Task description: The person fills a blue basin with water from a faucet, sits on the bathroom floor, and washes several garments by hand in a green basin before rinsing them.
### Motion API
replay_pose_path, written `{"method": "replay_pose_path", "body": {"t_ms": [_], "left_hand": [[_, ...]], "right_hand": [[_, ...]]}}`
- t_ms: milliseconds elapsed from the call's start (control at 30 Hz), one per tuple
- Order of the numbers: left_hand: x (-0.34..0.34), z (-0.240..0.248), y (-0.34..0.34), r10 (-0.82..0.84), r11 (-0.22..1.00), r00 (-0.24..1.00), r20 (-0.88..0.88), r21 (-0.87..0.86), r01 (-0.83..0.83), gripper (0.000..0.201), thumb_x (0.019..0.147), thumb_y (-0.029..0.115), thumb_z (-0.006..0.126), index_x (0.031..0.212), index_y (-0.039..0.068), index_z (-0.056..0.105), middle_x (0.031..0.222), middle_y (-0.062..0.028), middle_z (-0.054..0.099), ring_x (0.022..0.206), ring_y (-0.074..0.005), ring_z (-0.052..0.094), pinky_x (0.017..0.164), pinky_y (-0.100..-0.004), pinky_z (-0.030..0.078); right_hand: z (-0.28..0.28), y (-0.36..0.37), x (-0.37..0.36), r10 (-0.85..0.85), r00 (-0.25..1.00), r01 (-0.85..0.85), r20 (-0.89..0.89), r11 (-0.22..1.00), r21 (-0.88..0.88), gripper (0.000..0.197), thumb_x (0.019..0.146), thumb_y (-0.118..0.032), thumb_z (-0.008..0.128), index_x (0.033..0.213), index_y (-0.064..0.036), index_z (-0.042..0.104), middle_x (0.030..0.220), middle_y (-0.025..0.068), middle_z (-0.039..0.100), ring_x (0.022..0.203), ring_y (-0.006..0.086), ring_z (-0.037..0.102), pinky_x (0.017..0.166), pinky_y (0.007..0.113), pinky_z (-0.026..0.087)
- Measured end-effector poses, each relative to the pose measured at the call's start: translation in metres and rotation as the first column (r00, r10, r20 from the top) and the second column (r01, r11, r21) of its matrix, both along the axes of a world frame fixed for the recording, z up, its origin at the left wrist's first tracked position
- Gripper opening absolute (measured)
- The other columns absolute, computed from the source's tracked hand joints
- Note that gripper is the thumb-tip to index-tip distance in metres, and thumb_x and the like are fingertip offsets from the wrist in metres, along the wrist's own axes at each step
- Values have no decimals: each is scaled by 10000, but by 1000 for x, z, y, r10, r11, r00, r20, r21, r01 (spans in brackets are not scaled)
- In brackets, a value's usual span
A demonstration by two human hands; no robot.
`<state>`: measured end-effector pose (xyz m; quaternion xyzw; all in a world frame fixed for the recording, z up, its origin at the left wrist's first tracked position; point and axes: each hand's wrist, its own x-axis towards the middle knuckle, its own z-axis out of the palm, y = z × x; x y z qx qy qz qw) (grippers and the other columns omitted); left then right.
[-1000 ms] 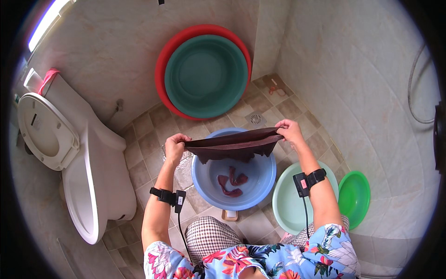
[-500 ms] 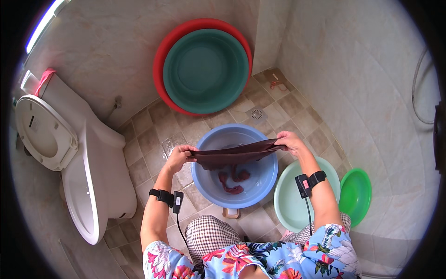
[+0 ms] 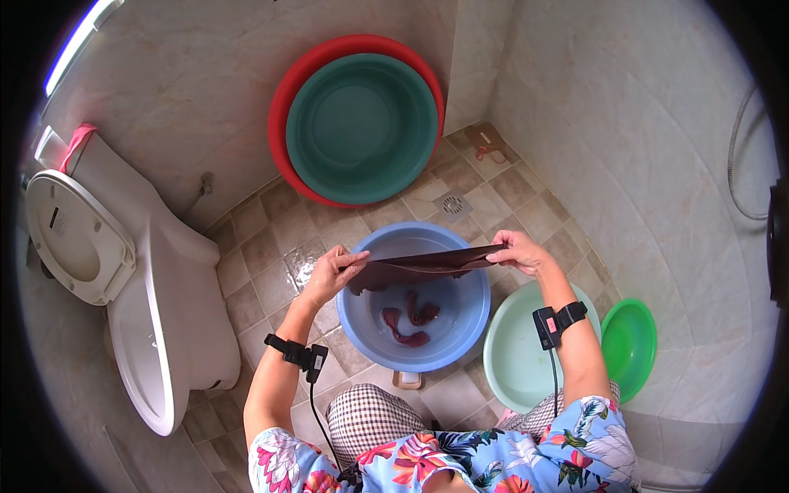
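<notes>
A small bathroom with a brown tiled floor (image 3: 263, 287) and a white toilet (image 3: 156, 304). The left hand (image 3: 333, 275) and right hand (image 3: 518, 251) each pinch an end of a dark brown cloth (image 3: 419, 267), maybe wet, stretched flat above the round blue plastic basin (image 3: 411, 329).

The brown cloth (image 3: 423, 267) has come down from chest height to lie stretched almost flat across the blue basin (image 3: 411, 329) rim; left hand (image 3: 333, 275) and right hand (image 3: 518, 251) have lowered with it and spread it taut between them
</notes>
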<state>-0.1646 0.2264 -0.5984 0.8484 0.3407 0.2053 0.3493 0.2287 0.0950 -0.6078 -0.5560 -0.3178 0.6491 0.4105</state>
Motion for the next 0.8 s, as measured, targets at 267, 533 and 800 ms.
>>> {"method": "replay_pose_path", "body": {"t_ms": [267, 533, 800], "left_hand": [[15, -5, 4, 416, 702, 819, 395, -712, -13, 206, 925, 184, 521, 1047, 34, 595, 869, 8, 609, 784, -78, 559, 695, -217, 445], [49, 24, -16, 41, 961, 981, 189, -277, 14, 276, 806, 255, 693, 974, 57, 600, 805, 7, 591, 719, -100, 565, 623, -262, 464], [77, 11, -2, 242, 807, 930, 277, -590, -34, 279, 823, 203, 688, 968, -2, 565, 829, -19, 613, 753, -97, 569, 675, -255, 471]], "right_hand": [[4, 11, -7, -220, 974, 215, 56, 973, 85, 221, 649, -6, 713, 797, -76, 563, 688, -19, 557, 595, 82, 537, 502, 231, 428], [-9, 33, -30, -336, 373, 279, 865, 930, 241, 99, 605, -68, 628, 659, -51, 547, 560, 1, 539, 488, 89, 472, 462, 265, 386], [22, 39, -83, -371, 928, 369, 23, 927, 66, 111, 705, -30, 624, 678, -62, 521, 656, 39, 560, 504, 137, 533, 397, 285, 448]]}}
